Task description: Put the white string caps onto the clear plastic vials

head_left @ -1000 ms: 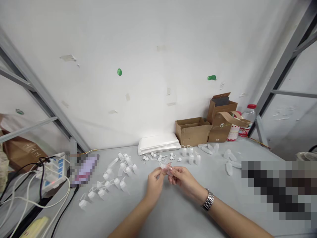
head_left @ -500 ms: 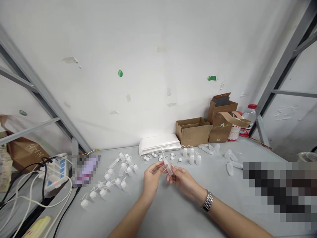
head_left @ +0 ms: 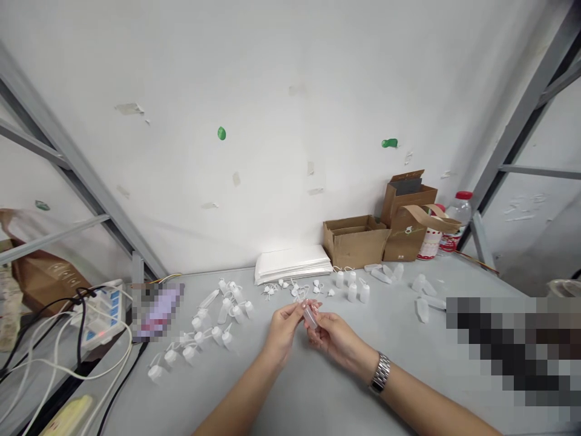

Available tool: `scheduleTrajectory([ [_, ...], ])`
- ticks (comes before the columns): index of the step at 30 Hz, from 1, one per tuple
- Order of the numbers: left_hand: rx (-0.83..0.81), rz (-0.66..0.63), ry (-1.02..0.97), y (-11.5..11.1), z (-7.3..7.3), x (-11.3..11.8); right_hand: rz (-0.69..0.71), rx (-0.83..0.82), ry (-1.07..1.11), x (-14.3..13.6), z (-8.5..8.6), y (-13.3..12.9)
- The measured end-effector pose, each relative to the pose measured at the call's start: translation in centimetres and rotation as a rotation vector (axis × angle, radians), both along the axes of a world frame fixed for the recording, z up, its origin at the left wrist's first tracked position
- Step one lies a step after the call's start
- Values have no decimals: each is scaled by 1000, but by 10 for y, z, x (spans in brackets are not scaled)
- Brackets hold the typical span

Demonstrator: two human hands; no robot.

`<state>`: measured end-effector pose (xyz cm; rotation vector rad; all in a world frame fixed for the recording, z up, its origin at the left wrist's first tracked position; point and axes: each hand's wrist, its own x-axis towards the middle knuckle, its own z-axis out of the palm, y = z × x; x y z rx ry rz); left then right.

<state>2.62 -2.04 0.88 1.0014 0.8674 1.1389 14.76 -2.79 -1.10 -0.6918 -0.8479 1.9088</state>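
Note:
A small translucent bottle (head_left: 310,317) is held tilted between both hands at the middle of the table. My left hand (head_left: 285,327) pinches its upper end from the left. My right hand (head_left: 333,336), with a metal watch on the wrist, wraps its fingers round the bottle from the right. Just beyond the hands lie several small white caps (head_left: 270,290) with loops. Capped bottles (head_left: 188,353) stand in a spread group to the left. Several more capped bottles (head_left: 352,293) stand behind my right hand. Uncapped bottles (head_left: 422,310) lie on the right.
White sheets (head_left: 293,263) are stacked against the wall. An open cardboard box (head_left: 358,247), a brown paper bag (head_left: 402,239) and a red-capped bottle (head_left: 460,209) stand at the back right. A power strip (head_left: 104,321) with cables and a blurred purple object (head_left: 158,312) are on the left.
Both hands have shifted slightly, and the held bottle is lower. The fingers of my right hand now reach over its top end, where the cap's loop stood up before.

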Motion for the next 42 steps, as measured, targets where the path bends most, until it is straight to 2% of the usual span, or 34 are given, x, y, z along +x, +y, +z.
scheduleTrajectory([
  [5,10,-39,14,0,0,-1,46,-7,32,2,-1,2],
  [11,-69,-97,-120,1,0,-4,78,-14,47,5,-1,3],
  [15,-71,-107,-137,2,-2,-5,82,-16,56,5,-3,4],
  [22,-11,-34,-36,2,-4,-1,52,-15,54,3,-4,3],
  [26,13,37,50,10,-13,-5,-43,-38,-15,5,2,4],
  [28,-12,128,161,18,-21,-11,-129,-50,-31,9,5,7],
  [29,-2,173,288,22,-26,-15,-168,-55,-33,12,7,8],
  [30,53,237,445,27,-30,-19,-199,-56,-31,14,8,10],
  [32,289,382,751,35,-39,-25,-240,-54,-21,18,9,13],
  [34,509,364,966,43,-46,-28,-255,-53,-10,20,10,14],
  [36,650,285,1102,48,-51,-29,-252,-54,-6,21,10,15],
  [39,733,216,1216,53,-56,-28,-235,-53,-15,20,10,14],
  [42,740,228,1250,55,-59,-29,-226,-55,-23,19,9,13],
])
